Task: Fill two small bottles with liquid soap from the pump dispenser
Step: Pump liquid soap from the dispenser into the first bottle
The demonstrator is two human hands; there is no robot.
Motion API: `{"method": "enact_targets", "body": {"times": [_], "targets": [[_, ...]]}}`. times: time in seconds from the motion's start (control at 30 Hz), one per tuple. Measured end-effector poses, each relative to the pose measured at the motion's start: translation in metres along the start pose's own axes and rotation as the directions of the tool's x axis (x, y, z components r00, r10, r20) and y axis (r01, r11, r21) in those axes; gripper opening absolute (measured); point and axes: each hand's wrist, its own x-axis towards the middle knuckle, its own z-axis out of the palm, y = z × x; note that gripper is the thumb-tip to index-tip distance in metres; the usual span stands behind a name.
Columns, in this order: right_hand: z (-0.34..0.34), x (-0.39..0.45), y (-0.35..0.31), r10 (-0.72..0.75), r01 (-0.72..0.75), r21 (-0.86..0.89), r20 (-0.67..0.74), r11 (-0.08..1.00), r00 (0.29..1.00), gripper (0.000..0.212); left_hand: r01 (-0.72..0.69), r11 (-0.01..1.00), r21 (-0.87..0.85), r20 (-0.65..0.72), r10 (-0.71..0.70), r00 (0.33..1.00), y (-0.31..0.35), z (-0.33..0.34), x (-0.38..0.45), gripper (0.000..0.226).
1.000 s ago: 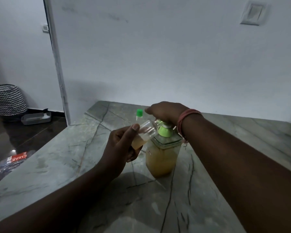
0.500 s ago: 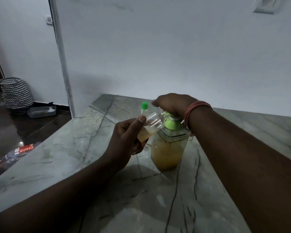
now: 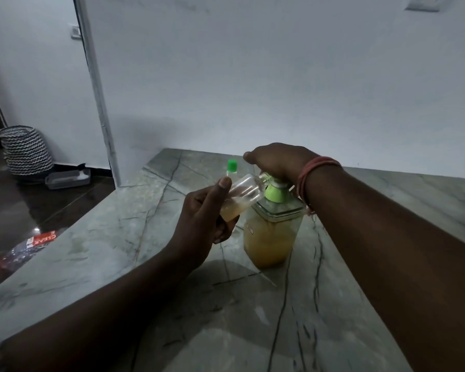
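Half-full amber soap dispenser (image 3: 270,237); tilted small bottle (image 3: 240,197) partly filled.

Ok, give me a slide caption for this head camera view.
Left hand tilts a small clear bottle to the pump dispenser nozzle while the right hand presses the pump.

Two small clear plastic bottles: one tilted, uncapped, part-filled (image 3: 240,198); one green-capped (image 3: 232,167) (mostly hidden, 11 o'clock of pump). One square clear amber-soap pump dispenser (image 3: 271,234). Two hands.
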Motion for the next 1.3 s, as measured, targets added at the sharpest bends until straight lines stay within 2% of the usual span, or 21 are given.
{"method": "enact_targets", "body": {"times": [0.1, 0.17, 0.23, 0.3, 0.4, 0.53, 0.73, 0.87, 0.93, 1.07, 1.2, 1.3], "targets": [[-0.001, 0.000, -0.004, 0.002, -0.001, -0.112, 0.007, 0.994, 1.000, 0.035, 0.004, 1.000, -0.013, -0.016, -0.004, 1.000, 0.001, 0.000, -0.002, 0.078], [-0.004, -0.001, -0.009, 0.000, 0.006, -0.169, 0.035, 0.986, 0.999, 0.040, 0.020, 0.999, -0.026, -0.032, -0.020, 0.999, 0.000, -0.001, -0.002, 0.068], [-0.003, 0.001, -0.008, -0.051, 0.051, -0.198, 0.006, 0.979, 0.999, 0.047, 0.024, 0.999, -0.026, -0.032, -0.025, 0.999, -0.001, 0.000, -0.002, 0.063], [0.001, 0.004, -0.004, -0.092, 0.085, -0.126, -0.049, 0.988, 0.995, 0.050, 0.008, 1.000, -0.019, -0.023, -0.008, 1.000, 0.000, -0.001, -0.002, 0.073], [0.004, 0.002, 0.000, -0.081, 0.080, -0.041, -0.013, 0.996, 0.997, 0.044, 0.001, 1.000, -0.013, -0.014, -0.001, 1.000, 0.002, -0.002, -0.003, 0.080], [0.001, 0.001, 0.000, -0.064, 0.060, -0.075, -0.051, 0.995, 0.997, 0.042, 0.003, 1.000, -0.002, -0.024, -0.003, 1.000, 0.004, 0.001, -0.001, 0.082], [-0.006, -0.001, -0.007, -0.044, 0.045, -0.204, 0.006, 0.978, 0.999, 0.049, 0.022, 1.000, 0.002, -0.027, -0.022, 0.999, 0.006, 0.002, -0.005, 0.080], [0.000, -0.001, 0.001, -0.070, 0.067, -0.054, -0.067, 0.996, 0.995, 0.050, 0.018, 1.000, 0.004, -0.015, -0.018, 1.000, 0.001, 0.000, -0.002, 0.081], [0.001, -0.003, 0.002, -0.070, 0.069, -0.059, -0.014, 0.996, 0.997, 0.043, 0.016, 1.000, -0.002, -0.011, -0.016, 1.000, 0.000, 0.000, -0.002, 0.082], [-0.001, -0.003, -0.002, -0.030, 0.028, -0.088, -0.015, 0.996, 0.999, 0.041, 0.015, 1.000, -0.006, -0.009, -0.015, 1.000, 0.001, 0.000, -0.002, 0.081], [-0.004, 0.000, -0.006, -0.013, 0.018, -0.118, 0.044, 0.993, 0.999, 0.037, 0.031, 0.999, -0.024, -0.036, -0.031, 0.999, 0.001, 0.000, -0.003, 0.068], [-0.001, 0.002, -0.002, -0.063, 0.060, -0.092, -0.026, 0.994, 0.998, 0.038, 0.035, 0.999, -0.033, -0.025, -0.036, 0.999, 0.001, -0.001, -0.003, 0.085]]}}
